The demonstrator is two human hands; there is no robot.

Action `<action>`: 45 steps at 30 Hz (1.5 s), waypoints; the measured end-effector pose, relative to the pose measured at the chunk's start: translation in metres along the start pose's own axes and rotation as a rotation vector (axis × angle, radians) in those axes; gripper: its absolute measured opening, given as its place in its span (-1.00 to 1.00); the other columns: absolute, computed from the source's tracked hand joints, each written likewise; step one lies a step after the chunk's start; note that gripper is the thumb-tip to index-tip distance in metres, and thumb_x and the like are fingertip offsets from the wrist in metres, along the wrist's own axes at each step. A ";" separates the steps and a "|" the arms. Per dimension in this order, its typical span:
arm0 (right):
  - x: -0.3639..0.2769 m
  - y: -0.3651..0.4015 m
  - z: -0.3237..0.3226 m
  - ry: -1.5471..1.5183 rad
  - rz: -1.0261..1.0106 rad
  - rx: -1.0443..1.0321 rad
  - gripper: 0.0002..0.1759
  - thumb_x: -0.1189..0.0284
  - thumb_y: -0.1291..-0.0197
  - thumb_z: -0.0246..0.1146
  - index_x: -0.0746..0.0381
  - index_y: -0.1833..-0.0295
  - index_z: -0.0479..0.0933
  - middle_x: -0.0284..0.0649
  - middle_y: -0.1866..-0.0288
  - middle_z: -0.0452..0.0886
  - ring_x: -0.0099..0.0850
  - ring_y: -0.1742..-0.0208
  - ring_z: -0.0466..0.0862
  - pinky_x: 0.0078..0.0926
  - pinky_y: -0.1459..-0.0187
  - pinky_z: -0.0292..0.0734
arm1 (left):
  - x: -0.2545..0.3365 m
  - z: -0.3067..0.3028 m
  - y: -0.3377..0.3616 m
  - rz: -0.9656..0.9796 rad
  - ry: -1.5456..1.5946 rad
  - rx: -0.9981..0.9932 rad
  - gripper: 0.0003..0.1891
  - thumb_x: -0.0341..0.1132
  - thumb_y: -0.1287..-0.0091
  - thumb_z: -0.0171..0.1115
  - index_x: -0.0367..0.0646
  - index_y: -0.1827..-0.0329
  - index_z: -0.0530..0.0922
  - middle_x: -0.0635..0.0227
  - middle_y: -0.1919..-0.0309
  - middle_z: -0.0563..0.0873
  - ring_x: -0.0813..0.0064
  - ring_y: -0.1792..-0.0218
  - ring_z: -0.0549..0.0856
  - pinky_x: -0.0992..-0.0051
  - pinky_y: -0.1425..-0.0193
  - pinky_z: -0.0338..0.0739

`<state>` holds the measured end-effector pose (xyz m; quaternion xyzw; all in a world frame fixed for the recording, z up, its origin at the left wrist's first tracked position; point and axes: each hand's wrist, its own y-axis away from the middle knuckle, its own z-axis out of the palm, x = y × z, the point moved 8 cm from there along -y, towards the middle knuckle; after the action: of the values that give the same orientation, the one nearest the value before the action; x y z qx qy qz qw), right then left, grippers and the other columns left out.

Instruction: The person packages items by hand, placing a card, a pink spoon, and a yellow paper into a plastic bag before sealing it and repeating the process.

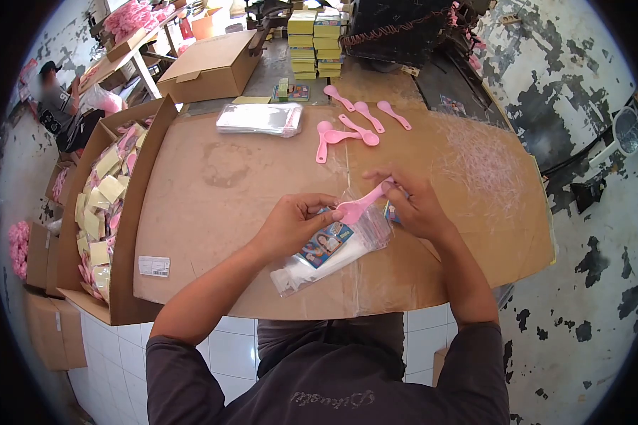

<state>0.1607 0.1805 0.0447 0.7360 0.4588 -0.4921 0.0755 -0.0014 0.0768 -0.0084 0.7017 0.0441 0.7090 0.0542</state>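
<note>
A pink plastic spoon (358,208) is held between my two hands above the cardboard-covered table (205,212). The fingers of my left hand (301,221) pinch it by the bowl end. At the handle end, my right hand (415,205) has its fingers closed round it. Beneath the spoon lie clear plastic bags (358,244) and a blue printed card (326,244); part of another blue card shows by my right hand. Farther back, several loose pink spoons (361,134) lie on the cardboard, some crossing each other.
A stack of clear bags (259,119) lies at the back. On the left stands an open carton (124,280) full of packed pieces. Card stacks (303,44) and a closed box (209,65) stand behind. Thin plastic strips (485,163) litter the right. A person (64,106) sits far left.
</note>
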 end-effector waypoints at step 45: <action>-0.144 -0.018 -0.005 0.341 -0.325 0.051 -0.87 0.55 -0.28 0.42 0.27 0.06 0.71 -0.23 0.23 0.74 -0.39 0.35 0.67 -0.44 0.35 0.51 | 0.059 0.009 0.025 0.445 0.003 0.046 -0.71 -0.44 -0.54 0.30 -0.29 -0.26 0.63 0.25 -0.06 0.81 0.54 -0.07 0.78 0.52 -0.20 0.66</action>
<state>0.1369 0.1066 0.1673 0.7266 0.5648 -0.3777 -0.1023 0.0070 0.0605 0.0530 0.6943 -0.0958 0.7032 -0.1195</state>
